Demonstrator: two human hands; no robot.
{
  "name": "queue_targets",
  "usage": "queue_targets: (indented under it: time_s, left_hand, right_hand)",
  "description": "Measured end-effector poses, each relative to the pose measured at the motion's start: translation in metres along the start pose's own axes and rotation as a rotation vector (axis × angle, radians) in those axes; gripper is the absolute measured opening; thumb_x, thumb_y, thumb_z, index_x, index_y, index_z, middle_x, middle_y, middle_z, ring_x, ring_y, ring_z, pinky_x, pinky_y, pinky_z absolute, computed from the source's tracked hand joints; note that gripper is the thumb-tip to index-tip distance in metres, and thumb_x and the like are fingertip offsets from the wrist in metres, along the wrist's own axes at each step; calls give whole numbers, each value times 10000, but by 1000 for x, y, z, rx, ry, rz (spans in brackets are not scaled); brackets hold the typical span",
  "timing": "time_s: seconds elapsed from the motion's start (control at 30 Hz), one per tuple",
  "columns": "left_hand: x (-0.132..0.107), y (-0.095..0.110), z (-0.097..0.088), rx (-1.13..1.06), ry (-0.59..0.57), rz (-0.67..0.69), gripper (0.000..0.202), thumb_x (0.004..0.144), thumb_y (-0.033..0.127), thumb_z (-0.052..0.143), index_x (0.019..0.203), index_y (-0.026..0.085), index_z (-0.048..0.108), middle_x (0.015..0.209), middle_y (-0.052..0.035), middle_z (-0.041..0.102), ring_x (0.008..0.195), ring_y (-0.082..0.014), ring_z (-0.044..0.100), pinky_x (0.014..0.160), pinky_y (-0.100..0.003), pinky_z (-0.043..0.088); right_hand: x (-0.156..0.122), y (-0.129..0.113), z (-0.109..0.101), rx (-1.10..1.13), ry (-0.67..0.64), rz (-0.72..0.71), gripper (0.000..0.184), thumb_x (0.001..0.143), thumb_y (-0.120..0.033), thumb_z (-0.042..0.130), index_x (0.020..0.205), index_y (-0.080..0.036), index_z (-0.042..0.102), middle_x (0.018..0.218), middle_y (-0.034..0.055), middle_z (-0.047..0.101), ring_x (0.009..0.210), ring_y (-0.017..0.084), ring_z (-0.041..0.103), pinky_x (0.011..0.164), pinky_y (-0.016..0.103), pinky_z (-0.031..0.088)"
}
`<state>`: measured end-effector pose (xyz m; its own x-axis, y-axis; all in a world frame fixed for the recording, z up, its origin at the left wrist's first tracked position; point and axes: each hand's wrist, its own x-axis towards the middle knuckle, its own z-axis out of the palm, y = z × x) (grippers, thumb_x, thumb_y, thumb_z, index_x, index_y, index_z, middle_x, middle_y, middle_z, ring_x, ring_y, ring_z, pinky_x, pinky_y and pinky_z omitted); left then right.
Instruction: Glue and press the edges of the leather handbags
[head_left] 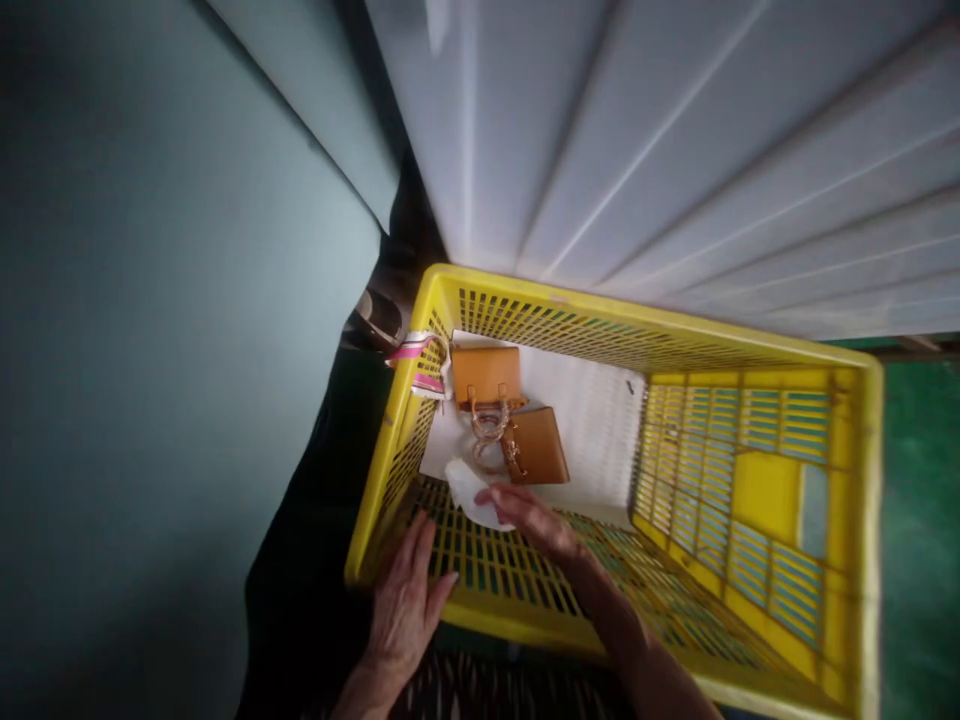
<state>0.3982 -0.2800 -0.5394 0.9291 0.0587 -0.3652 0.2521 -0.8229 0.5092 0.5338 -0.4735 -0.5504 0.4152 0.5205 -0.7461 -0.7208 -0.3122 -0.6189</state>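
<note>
A yellow slatted plastic crate (757, 345) fills the lower middle of the head view. Inside, on a white sheet (592, 420), lie two small tan leather bags (486, 374) (538, 445) with looped handles between them. My right hand (529, 520) reaches down into the crate, its fingers closed on a white crumpled piece (469, 488) just in front of the bags. My left hand (405, 600) lies flat with fingers spread against the crate's near wall at its left corner.
A pink and white strip (414, 350) hangs over the crate's far left rim. White corrugated panels (675, 150) rise behind the crate. A pale wall (150, 300) stands to the left and a green floor (919, 500) shows at the right.
</note>
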Motion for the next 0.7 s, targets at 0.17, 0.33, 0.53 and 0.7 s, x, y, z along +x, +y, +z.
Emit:
queue_targets:
  time_s: [0.17,0.33,0.53,0.7]
  left_hand:
    - [13,50,-53,-624,17,-348,642,808,389,498,1360,169,254,1406,-127,312,1265,-255,332,1028,-413,312]
    - [-2,133,-135,-1152,-198,-219,633,794,376,539,1356,234,284,1381,-86,371,1206,-256,412,996,-377,356]
    - [-41,177,-193,-1557,-203,-365,456,807,389,532,1206,172,492,1125,-99,609,1044,-247,558,901,-346,436]
    - [-70,168,-191,-1753,-5,-342,518,760,419,588,1192,144,508,1072,-131,631,951,-259,606,823,-337,478]
  right_hand:
    - [-97,-56,18,358,-65,-144,589,798,-664,321,1023,-194,595,1040,97,620,973,239,560,870,417,385]
    - [-158,-98,69,674,-80,-283,508,797,-614,407,965,-183,618,1052,111,602,1005,239,534,901,408,355]
    - [-220,-135,126,534,-41,-457,500,755,-597,507,1026,-180,561,1005,123,615,925,260,579,866,443,378]
    - [-240,-120,156,536,18,-626,502,717,-598,555,1057,-229,540,1151,113,570,943,270,581,894,473,363]
